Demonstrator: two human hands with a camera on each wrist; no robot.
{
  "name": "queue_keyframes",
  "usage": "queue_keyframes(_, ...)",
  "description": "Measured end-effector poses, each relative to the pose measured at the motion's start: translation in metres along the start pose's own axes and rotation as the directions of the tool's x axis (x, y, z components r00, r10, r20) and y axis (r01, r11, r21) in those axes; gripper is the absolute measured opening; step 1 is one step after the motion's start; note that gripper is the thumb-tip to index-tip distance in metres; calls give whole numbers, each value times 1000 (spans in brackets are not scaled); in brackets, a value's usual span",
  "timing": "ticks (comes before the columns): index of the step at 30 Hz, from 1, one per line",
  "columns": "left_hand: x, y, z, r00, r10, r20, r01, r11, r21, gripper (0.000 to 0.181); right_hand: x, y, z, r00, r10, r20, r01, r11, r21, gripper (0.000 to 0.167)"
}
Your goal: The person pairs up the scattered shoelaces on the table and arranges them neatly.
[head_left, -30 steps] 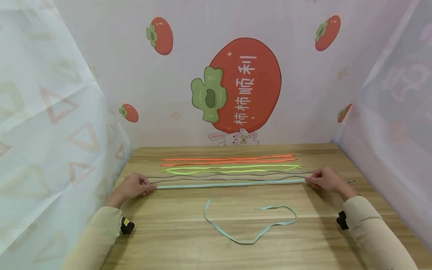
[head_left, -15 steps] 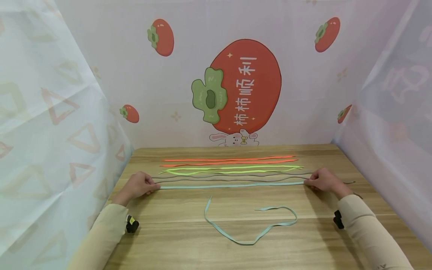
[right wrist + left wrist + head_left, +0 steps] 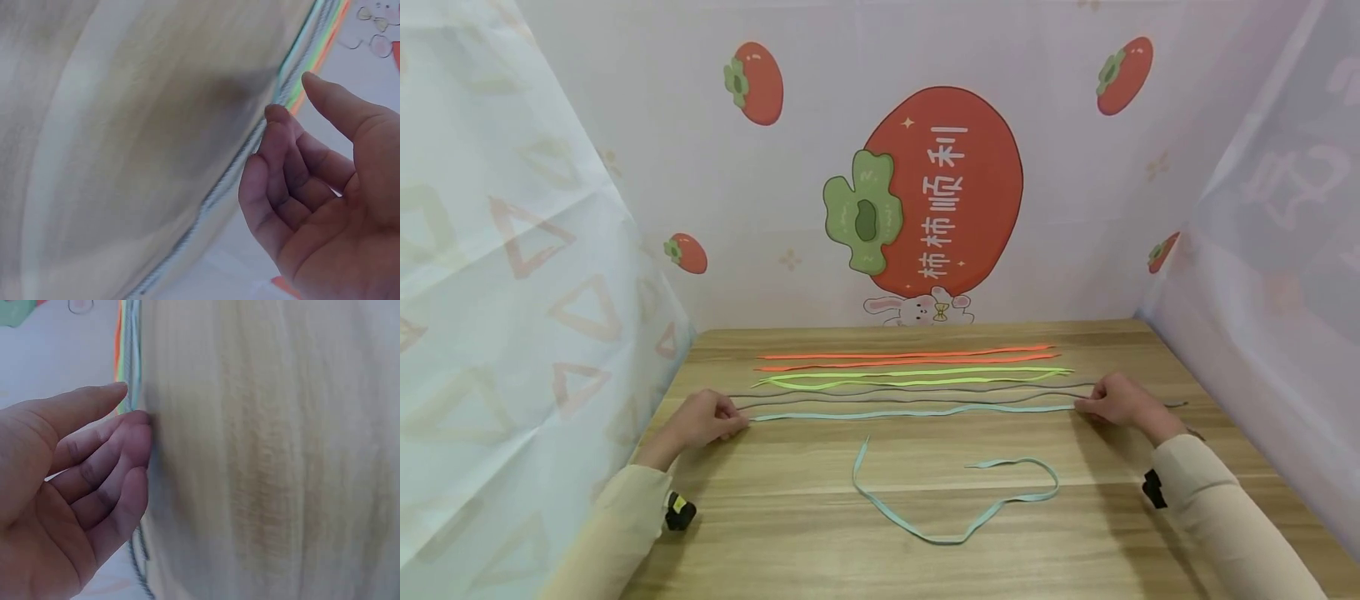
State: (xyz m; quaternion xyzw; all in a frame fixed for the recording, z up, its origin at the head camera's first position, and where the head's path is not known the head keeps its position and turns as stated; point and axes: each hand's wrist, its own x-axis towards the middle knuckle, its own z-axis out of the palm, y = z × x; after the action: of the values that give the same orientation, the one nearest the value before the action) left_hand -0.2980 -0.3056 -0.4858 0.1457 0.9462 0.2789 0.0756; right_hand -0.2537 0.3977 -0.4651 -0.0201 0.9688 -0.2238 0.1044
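Note:
In the head view a light blue shoelace (image 3: 850,417) stretches across the table with slight waves. My left hand (image 3: 703,418) is at its left end. My right hand (image 3: 1123,402) is at the other end. Both wrist views show a gap between thumb and forefinger, the other fingers loosely curled: the left hand (image 3: 87,475) and the right hand (image 3: 325,181) pinch nothing visible. A second light blue shoelace (image 3: 951,541) lies in a loose curve nearer the front.
Behind the straight lace lie two grey shoelaces (image 3: 883,401), yellow-green shoelaces (image 3: 925,372) and two orange shoelaces (image 3: 887,357), roughly parallel. The wooden table (image 3: 775,533) ends at a printed cloth backdrop (image 3: 760,183), with cloth walls at both sides.
The straight light blue lace, taut and slightly raised before, now lies lower and a little wavy. My left hand shifted right, then back left and down; the right hand moved only slightly.

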Motion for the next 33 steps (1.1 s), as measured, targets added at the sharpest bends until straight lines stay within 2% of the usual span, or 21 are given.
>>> queue_keyframes(4,-9,13,-3,998,48,43,-47,999,-9,16,-5,-16,-1,998,-65,-11,65,997,-35,37)
queue_keyframes(8,-17,34,-7,987,117,108,-117,993,-4,14,-10,-38,1,987,-161,-14,160,985,-66,29)
queue_keyframes(12,-23,55,-5,966,204,156,-206,979,-7,14,-15,-57,6,976,-218,20,219,973,-76,21)
queue_keyframes(15,-25,71,1,948,255,189,-256,966,-21,16,-18,-71,12,967,-243,74,246,968,-40,16)
queue_keyframes(21,-30,106,15,904,332,268,-330,942,-53,21,-22,-101,26,928,-328,178,330,944,19,11)
queue_keyframes(23,-31,119,21,887,357,292,-356,932,-58,20,-24,-112,31,910,-360,207,363,932,25,9)
queue_keyframes(26,-33,138,30,861,393,324,-401,915,-46,18,-28,-127,38,873,-424,241,426,903,47,6)
queue_keyframes(31,-35,168,48,803,456,384,-484,875,-28,12,-41,-154,54,808,-508,298,510,857,75,4)
queue_keyframes(33,-36,179,55,777,476,411,-508,861,-37,10,-47,-165,62,786,-521,333,524,847,88,5)
